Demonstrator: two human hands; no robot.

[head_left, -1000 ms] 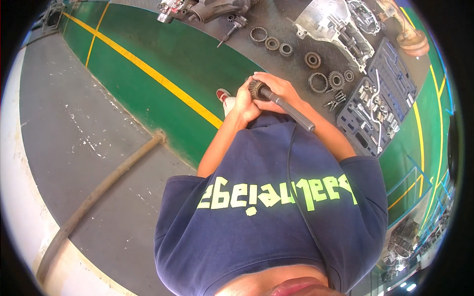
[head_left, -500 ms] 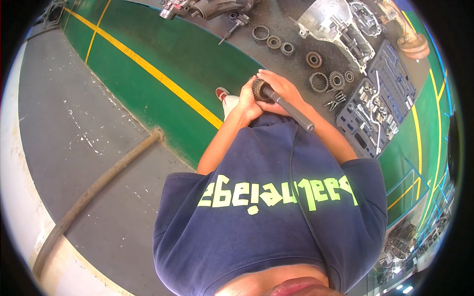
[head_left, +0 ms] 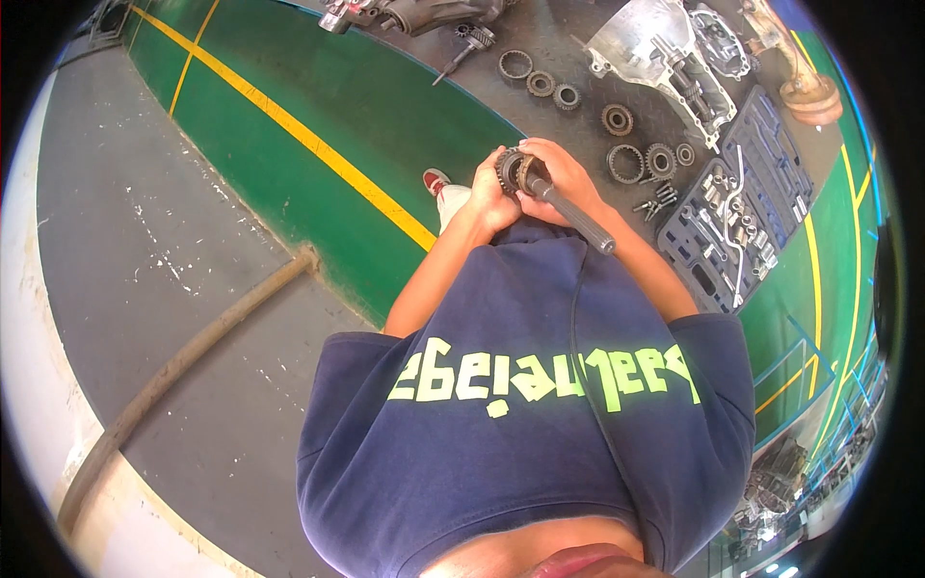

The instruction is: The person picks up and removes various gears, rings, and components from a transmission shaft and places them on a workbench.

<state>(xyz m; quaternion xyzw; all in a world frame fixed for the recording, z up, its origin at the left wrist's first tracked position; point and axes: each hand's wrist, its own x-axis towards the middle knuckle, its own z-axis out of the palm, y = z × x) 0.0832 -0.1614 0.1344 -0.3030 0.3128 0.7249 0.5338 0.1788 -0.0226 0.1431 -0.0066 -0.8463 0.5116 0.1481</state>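
I hold a dark steel gear shaft in front of my chest, its splined end pointing down to the right. A toothed gear sits on its upper end. My left hand wraps the gear end from the left. My right hand grips the shaft just behind the gear, fingers curled over it. Both hands are closed on the part above my dark blue shirt.
Loose gears and rings lie on the dark floor ahead, beside a grey gearbox housing and an open tool case with sockets. A yellow line crosses the green floor. A hose runs along the grey floor at left.
The shaft and both hands stayed almost still; my fingers shifted slightly around the gear end.
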